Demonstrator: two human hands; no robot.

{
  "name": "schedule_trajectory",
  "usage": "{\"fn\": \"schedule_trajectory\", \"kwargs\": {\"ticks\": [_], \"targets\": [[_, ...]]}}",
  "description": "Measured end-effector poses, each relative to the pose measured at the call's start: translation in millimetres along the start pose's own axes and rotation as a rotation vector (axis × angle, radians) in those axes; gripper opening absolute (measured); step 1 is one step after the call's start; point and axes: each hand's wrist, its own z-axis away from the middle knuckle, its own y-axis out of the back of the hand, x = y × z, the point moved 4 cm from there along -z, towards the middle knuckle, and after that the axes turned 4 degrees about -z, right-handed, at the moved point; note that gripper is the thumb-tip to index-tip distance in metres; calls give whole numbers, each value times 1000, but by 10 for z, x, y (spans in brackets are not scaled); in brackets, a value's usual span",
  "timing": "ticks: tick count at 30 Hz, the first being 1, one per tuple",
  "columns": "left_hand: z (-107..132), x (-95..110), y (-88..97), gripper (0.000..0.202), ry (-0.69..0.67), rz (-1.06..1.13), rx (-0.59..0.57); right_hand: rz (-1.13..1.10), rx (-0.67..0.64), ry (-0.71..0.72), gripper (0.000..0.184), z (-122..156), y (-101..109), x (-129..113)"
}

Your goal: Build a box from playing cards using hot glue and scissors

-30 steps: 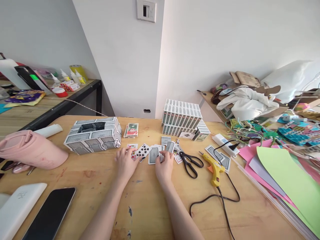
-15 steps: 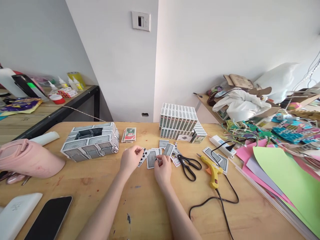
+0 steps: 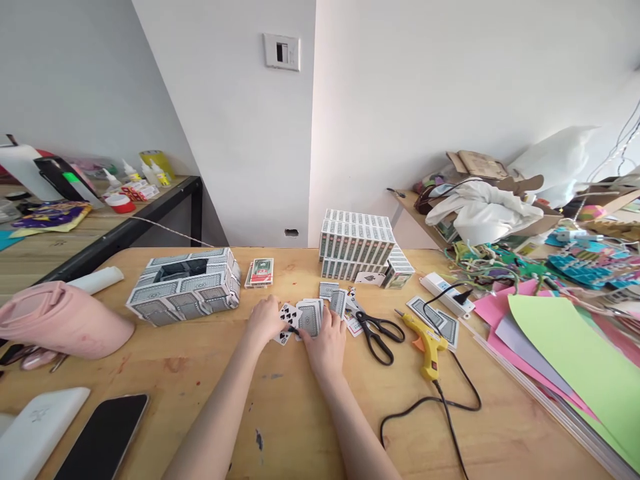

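Loose playing cards (image 3: 311, 315) lie in a small heap in the middle of the wooden table (image 3: 300, 427). My left hand (image 3: 265, 320) rests at the heap's left side, its fingers pinched on a face-up spade card (image 3: 287, 315). My right hand (image 3: 327, 340) lies over the front of the heap with its fingers curled onto the face-down cards. More cards (image 3: 339, 299) spread just beyond both hands.
Black scissors (image 3: 377, 333) and a yellow glue gun (image 3: 425, 337) with its black cord lie to the right. A card-covered box (image 3: 183, 285) stands at the left, stacked card packs (image 3: 357, 243) behind. A phone (image 3: 103, 437), pink cloth (image 3: 60, 320) and coloured paper sheets (image 3: 575, 353) flank the table.
My left hand lifted a spade card off the heap half a second ago and has brought it back down beside the cards. My right hand stays on the heap.
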Motion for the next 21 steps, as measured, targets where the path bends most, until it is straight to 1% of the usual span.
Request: {"fn": "schedule_trajectory", "kwargs": {"ticks": [3,5,7,8,10,13,14,15,18,19,20,21], "targets": [[4,-23,-69,21,-5,92,-38,5,10,-13,53,7,-13,47],[36,-17,-90,13,-6,146,-9,-9,11,-20,47,3,-18,82],[92,-7,-113,6,-9,195,45,-37,8,-33,40,-6,-20,113],[122,-8,-123,8,-8,224,83,-63,6,-43,35,-10,-21,126],[173,-31,-129,14,-6,321,198,-145,10,-81,25,-20,-19,146],[196,-113,-111,17,-2,495,379,-304,48,-164,18,-30,-2,170],[185,-142,-109,17,-2,527,404,-338,63,-188,18,-34,9,175],[166,-167,-112,17,-2,535,404,-355,85,-200,18,-40,27,176],[99,-217,-126,15,-2,505,365,-338,193,-184,21,-59,116,166],[87,-226,-124,14,1,494,370,-332,234,-175,22,-62,148,160],[87,-231,-112,15,9,486,396,-332,269,-166,23,-61,177,152],[99,-229,-92,20,18,478,442,-337,291,-157,24,-57,197,139]]}}
